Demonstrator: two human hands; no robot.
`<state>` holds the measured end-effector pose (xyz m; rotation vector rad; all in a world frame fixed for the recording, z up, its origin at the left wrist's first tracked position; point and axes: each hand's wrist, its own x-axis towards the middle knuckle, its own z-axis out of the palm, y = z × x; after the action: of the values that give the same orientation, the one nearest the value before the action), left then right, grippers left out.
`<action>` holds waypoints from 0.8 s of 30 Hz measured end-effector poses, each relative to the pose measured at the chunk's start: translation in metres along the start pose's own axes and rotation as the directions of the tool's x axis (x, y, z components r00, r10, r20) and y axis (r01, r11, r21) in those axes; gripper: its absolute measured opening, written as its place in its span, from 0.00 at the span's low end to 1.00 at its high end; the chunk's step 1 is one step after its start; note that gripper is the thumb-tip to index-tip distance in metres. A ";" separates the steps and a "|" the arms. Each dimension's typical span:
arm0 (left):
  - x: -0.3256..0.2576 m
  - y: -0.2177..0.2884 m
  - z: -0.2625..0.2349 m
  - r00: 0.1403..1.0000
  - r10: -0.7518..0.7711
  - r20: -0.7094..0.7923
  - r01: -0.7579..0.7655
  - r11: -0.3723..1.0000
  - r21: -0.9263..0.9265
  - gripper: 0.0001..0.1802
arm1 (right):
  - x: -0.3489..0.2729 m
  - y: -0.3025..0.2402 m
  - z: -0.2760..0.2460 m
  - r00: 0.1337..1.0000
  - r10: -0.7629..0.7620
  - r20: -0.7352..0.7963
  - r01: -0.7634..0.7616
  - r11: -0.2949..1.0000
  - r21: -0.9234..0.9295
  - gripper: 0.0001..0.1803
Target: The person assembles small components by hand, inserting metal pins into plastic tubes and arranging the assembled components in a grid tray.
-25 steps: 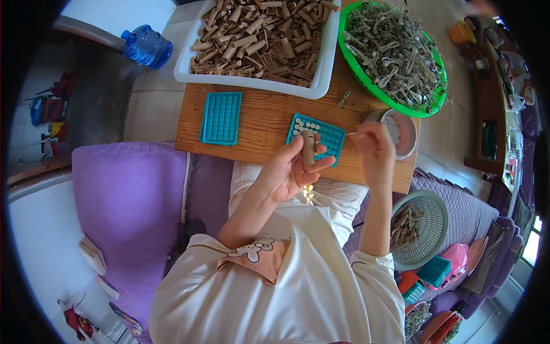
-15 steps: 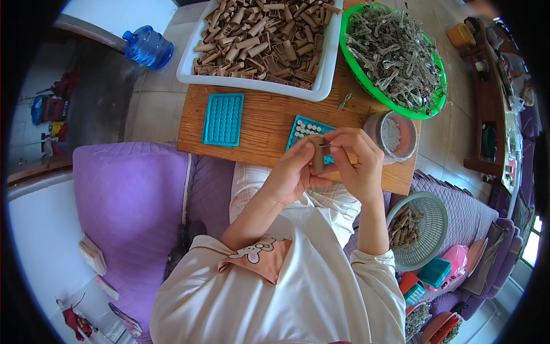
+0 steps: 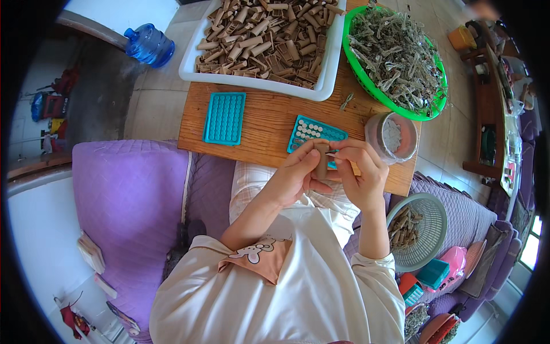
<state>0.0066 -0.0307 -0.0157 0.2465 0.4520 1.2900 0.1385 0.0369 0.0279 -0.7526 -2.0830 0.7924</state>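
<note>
A white tub point(image 3: 328, 85) holds heaped brown half-tubes point(image 3: 260, 43), a green basin point(image 3: 360, 80) dried stalks point(image 3: 395, 57); white discs point(image 3: 310, 127) fill part of a teal tray point(image 3: 336, 135). Over the wooden table's point(image 3: 266, 114) near edge, the left hand point(image 3: 298, 179) grips a plain brown tube point(image 3: 321, 164) — roughly upright — while the right hand point(image 3: 365, 172) pinches something thin at its upper end. Wood grain spans leftward to a second teal tray point(image 3: 224, 118).
</note>
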 end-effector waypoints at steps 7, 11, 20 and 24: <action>0.000 -0.002 -0.002 1.000 -0.015 0.006 0.015 0.998 0.064 0.22 | -0.003 -0.001 0.000 1.000 0.029 -0.009 -0.029 1.000 -0.004 0.07; 0.001 -0.001 0.006 0.996 -0.036 -0.083 0.046 0.992 0.120 0.20 | 0.000 0.000 0.002 0.999 0.046 -0.003 -0.046 0.999 -0.024 0.07; 0.006 -0.006 -0.010 0.976 -0.006 -0.219 0.077 0.945 0.317 0.21 | -0.006 0.027 0.022 0.996 0.066 0.059 -0.068 0.997 0.027 0.06; 0.010 -0.003 -0.001 0.975 0.002 -0.223 0.055 0.967 0.248 0.21 | -0.005 0.025 0.019 0.994 0.105 0.013 -0.106 0.991 0.077 0.07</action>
<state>0.0107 -0.0216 -0.0199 0.3100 0.8108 1.2376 0.1320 0.0442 -0.0022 -0.8228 -2.0216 0.9307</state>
